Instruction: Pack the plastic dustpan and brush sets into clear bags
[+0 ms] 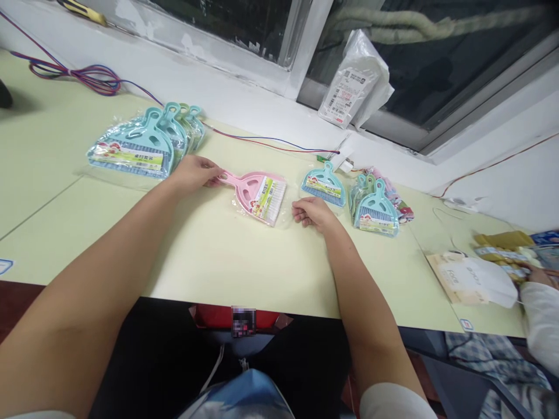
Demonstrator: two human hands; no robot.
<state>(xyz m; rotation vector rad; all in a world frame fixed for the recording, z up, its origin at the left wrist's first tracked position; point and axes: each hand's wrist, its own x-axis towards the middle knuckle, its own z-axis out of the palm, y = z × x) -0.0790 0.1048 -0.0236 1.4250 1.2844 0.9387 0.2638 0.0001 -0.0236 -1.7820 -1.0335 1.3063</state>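
Observation:
A pink dustpan and brush set (250,191) in a clear bag lies sideways on the table in front of me, handle to the left. My left hand (198,173) pinches the end of that handle. Beside the bag's right end is my right hand (312,213), fingers curled together; whether they grip the clear plastic I cannot make out. A single blue dustpan set (324,185) lies just beyond my right hand. Left of my left hand, several bagged blue and green dustpan sets (133,148) overlap in a row. Another overlapping group of dustpan sets (376,210) lies to the right.
Coiled red and blue wire (94,78) runs along the wall. A screwdriver (89,13) and a white plastic bag (351,81) rest on the sill. At far right, another person's hand (539,273) is near yellow packages (502,247) and a paper packet (471,279).

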